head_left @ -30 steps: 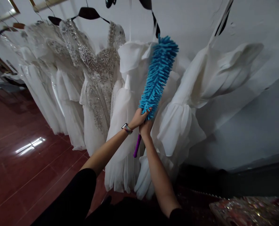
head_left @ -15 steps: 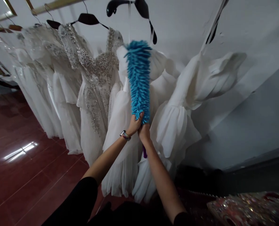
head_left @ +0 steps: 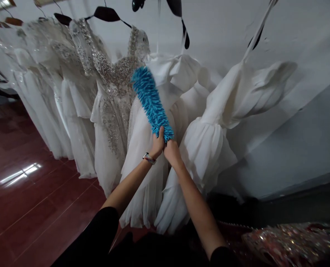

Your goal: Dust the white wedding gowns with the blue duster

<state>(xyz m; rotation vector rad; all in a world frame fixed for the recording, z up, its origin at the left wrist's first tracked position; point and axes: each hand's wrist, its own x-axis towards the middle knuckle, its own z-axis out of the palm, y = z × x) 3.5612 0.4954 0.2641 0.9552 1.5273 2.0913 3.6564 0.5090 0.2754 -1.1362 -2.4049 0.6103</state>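
Note:
A fluffy blue duster [head_left: 151,102] points up and to the left, lying against a plain white gown [head_left: 165,111] on a black hanger. My left hand [head_left: 157,144], with a bracelet at the wrist, is closed round the base of the duster's head. My right hand [head_left: 171,152] sits right beside it, closed on the handle, which the hands hide. A beaded, sparkly gown [head_left: 112,85] hangs just left of the duster. Another white gown with ruffled sleeves [head_left: 231,111] hangs to the right.
More white gowns [head_left: 42,81] hang in a row along the wall to the left. The floor [head_left: 28,193] is glossy dark red tile. A sequined fabric heap [head_left: 290,241] lies at the lower right, below a grey-white wall [head_left: 293,148].
The duster head has swung from tilting right, through upright, to tilting left and lower across the plain gown. Both hands stayed together at its base; the purple handle end is now hidden.

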